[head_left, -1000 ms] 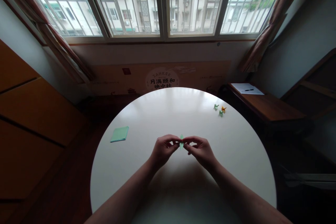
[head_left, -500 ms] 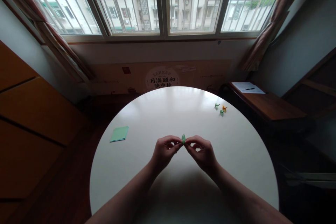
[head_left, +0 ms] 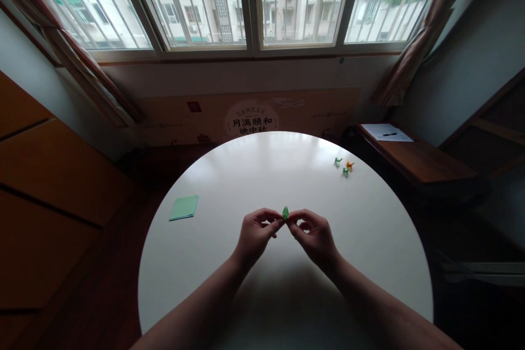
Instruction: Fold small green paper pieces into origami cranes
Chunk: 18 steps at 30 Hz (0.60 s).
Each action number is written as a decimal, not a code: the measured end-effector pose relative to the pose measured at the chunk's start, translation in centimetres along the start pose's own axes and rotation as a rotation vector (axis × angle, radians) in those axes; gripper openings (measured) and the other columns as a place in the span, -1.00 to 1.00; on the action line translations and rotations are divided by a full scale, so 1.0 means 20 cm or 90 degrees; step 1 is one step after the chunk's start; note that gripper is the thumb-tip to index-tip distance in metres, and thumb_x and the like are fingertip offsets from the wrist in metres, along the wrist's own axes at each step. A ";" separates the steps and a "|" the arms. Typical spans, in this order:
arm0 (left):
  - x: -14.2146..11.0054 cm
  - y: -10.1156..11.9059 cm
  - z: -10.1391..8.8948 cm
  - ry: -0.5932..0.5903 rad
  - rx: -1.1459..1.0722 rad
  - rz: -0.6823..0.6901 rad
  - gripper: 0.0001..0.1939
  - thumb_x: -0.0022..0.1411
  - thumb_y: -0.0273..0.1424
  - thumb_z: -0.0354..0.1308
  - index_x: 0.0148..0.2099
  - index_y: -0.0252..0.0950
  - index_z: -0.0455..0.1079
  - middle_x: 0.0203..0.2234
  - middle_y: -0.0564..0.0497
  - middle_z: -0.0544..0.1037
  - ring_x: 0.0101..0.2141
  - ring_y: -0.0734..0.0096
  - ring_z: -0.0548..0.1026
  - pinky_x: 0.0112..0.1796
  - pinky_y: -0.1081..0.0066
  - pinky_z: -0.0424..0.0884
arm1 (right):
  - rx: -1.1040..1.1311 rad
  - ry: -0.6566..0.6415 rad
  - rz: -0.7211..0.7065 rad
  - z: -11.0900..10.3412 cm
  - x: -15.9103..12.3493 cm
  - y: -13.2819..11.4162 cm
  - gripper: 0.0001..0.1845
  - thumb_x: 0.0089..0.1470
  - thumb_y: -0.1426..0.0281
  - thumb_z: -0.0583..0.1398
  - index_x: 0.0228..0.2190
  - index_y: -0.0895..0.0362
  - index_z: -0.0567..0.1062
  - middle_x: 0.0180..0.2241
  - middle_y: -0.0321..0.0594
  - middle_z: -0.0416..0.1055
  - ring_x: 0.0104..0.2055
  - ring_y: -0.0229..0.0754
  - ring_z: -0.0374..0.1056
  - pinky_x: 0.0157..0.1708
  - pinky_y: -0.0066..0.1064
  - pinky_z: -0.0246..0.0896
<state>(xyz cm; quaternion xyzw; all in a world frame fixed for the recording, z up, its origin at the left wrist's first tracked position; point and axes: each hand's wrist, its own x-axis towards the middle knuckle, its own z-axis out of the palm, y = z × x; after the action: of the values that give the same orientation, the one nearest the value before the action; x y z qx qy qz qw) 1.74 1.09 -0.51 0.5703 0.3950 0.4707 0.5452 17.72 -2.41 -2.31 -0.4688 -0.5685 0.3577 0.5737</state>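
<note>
A small folded green paper (head_left: 286, 212) stands with its point up over the middle of the table. My left hand (head_left: 257, 231) pinches its left side between thumb and fingertips. From the other side my right hand (head_left: 313, 234) holds it in a similar pinch, so the two sets of fingertips nearly meet. The fingers cover the paper's lower part. A stack of green square paper (head_left: 184, 208) lies left of my hands. Two green paper cranes (head_left: 345, 172) and an orange paper crane (head_left: 350, 165) sit together at the far right.
The round white table (head_left: 229, 175) has its curved far edge near a low printed panel (head_left: 164, 115) beneath the window. At the right stands a wooden bench (head_left: 443, 163) bearing a white sheet (head_left: 381, 130) and a pen (head_left: 389, 134).
The view has shifted slightly, so the table and window sit a little higher and further left. Both hands keep their pinch on the folded green paper, with hardly any finger movement.
</note>
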 end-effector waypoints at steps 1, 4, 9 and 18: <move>0.00 0.00 0.00 0.002 -0.001 -0.002 -0.74 -0.01 -0.25 0.44 -0.38 -0.34 0.57 -0.52 -0.02 0.58 -0.55 0.48 0.43 -0.59 0.51 0.39 | 0.000 0.003 0.003 0.00 0.00 0.00 -0.91 0.07 0.36 0.29 -0.35 0.11 0.59 -0.39 -0.16 0.52 -0.35 -0.11 0.45 -0.49 -0.37 0.35; 0.00 0.01 0.01 0.009 -0.004 -0.006 -0.74 -0.02 -0.26 0.45 -0.39 -0.35 0.56 -0.53 -0.01 0.58 -0.57 0.50 0.42 -0.59 0.52 0.39 | -0.003 0.013 0.006 0.00 0.00 -0.01 -0.92 0.07 0.36 0.29 -0.37 0.11 0.59 -0.40 -0.17 0.52 -0.35 -0.12 0.45 -0.49 -0.38 0.34; -0.01 0.00 0.02 0.015 -0.004 -0.004 -0.74 -0.01 -0.26 0.44 -0.39 -0.36 0.55 -0.53 -0.01 0.57 -0.55 0.49 0.43 -0.59 0.52 0.40 | 0.002 0.020 0.003 0.01 0.00 -0.01 -0.95 0.06 0.39 0.27 -0.38 0.10 0.57 -0.42 -0.19 0.51 -0.34 -0.13 0.45 -0.48 -0.40 0.33; -0.01 -0.01 0.02 -0.021 0.001 -0.012 -0.73 0.08 -0.27 0.38 -0.22 -0.35 0.58 -0.41 -0.07 0.62 -0.47 0.40 0.49 -0.57 0.48 0.43 | 0.026 0.041 0.023 0.01 0.00 -0.02 -0.88 0.07 0.33 0.29 -0.34 0.09 0.47 -0.36 -0.18 0.52 -0.33 -0.13 0.46 -0.48 -0.41 0.28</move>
<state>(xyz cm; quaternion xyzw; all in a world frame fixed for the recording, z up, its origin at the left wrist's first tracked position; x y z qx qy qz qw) 2.18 0.87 -0.67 0.5749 0.3914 0.4558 0.5556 17.39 -2.52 -1.91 -0.4785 -0.5335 0.3646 0.5946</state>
